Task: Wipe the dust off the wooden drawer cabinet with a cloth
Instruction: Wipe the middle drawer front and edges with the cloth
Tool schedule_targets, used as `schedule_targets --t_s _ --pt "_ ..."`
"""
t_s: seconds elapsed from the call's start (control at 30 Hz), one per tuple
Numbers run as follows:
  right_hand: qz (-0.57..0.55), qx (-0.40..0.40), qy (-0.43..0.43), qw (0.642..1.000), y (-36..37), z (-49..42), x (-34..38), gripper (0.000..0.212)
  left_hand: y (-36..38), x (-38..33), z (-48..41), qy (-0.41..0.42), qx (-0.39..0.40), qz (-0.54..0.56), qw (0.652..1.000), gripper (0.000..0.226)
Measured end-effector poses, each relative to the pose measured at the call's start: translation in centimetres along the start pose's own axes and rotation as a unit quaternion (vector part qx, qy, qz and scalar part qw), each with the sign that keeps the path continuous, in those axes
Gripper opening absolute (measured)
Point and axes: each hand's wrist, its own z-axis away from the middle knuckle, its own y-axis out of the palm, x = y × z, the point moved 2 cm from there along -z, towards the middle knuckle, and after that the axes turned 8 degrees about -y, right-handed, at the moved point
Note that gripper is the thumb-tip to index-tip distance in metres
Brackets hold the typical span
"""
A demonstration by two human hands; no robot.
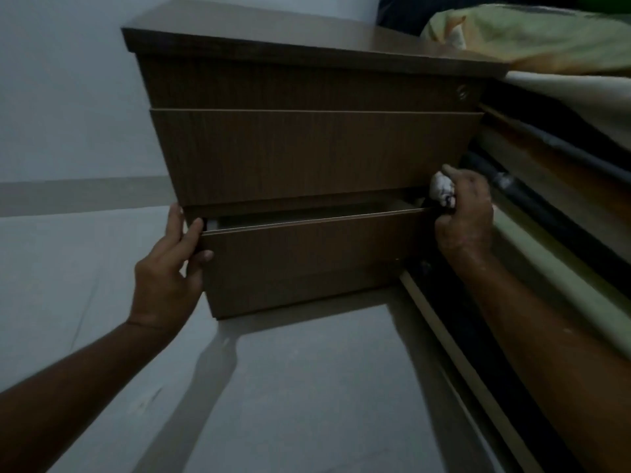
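Gripping bottom drawer (307, 254) of cabinet (307, 80): left hand (170, 268) clamped on its left edge, right hand (464, 216) w/ balled cloth (442, 189) on right edge.

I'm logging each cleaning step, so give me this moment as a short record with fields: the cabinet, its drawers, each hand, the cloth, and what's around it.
cabinet: wooden drawer cabinet, standing on a pale floor
bottom drawer: bottom drawer pulled partly out
middle drawer: middle drawer closed
left hand: left hand grips the bottom drawer's left edge
right hand: right hand at the drawer's right top corner, closed on the cloth
cloth: white cloth, bunched up
surroundings: bed to the right, wall behind
light: dim
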Motion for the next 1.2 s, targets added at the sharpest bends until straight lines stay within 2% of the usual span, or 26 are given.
schedule_targets --t_s 0.07,0.13,0.27,0.4,0.47,0.63,0.83,1.2 --pt "-0.059 0.001 -0.087 0.994 0.6 0.6 3.9 0.076 0.0 0.3 0.0 0.000 0.005 -0.001 1.000 0.054" --pt "-0.119 0.032 -0.133 0.983 1.8 1.3 8.6 0.077 0.0 0.5 0.1 -0.001 0.010 0.001 1.000 0.054" --pt "-0.202 0.111 -0.244 0.942 5.0 4.5 18.2 0.072 0.0 0.6 -0.1 0.013 -0.003 -0.012 1.000 0.057" --pt "-0.119 0.221 -0.307 0.918 8.2 7.4 23.5 0.081 0.0 0.3 0.1 -0.005 0.002 -0.010 1.000 0.073" --pt "-0.077 0.236 -0.318 0.915 9.2 8.1 24.2 0.083 0.1 -0.1 0.1 -0.018 0.010 -0.010 1.000 0.075" --pt "-0.085 0.172 -0.316 0.929 10.3 8.0 22.6 0.075 0.6 0.4 0.3 -0.005 0.010 -0.019 1.000 0.074" --pt "-0.068 0.084 -0.285 0.952 10.3 6.7 15.4 0.063 0.9 0.4 0.5 0.002 0.001 -0.017 1.000 0.061" --pt "0.020 0.040 -0.190 0.981 6.4 3.6 3.0 0.048 0.8 0.3 0.5 -0.003 0.012 -0.008 1.000 0.062"
